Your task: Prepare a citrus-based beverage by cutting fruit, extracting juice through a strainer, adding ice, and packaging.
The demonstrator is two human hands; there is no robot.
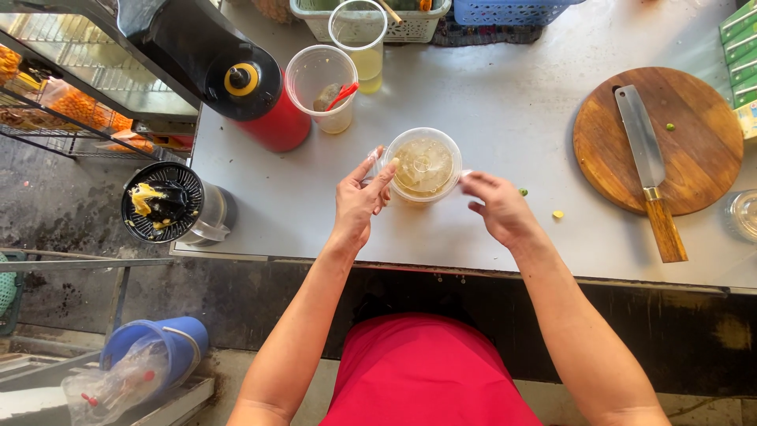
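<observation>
A clear plastic cup (pixel 423 167) of pale amber drink with ice, covered by a clear lid, stands on the grey counter (pixel 505 110) in front of me. My left hand (pixel 359 199) touches the cup's left rim with thumb and fingertips. On the cup's right side, my right hand (pixel 498 208) has its fingers loosely curled, fingertips at the lid's edge. Neither hand lifts the cup.
Behind the cup stand a clear cup with a red spoon (pixel 322 87), a second cup of yellowish liquid (pixel 359 43) and a red squeeze bottle (pixel 264 102). At right a cleaver (pixel 646 162) lies on a round wooden board (pixel 658 140). A juicer strainer (pixel 164 203) sits at the counter's left corner.
</observation>
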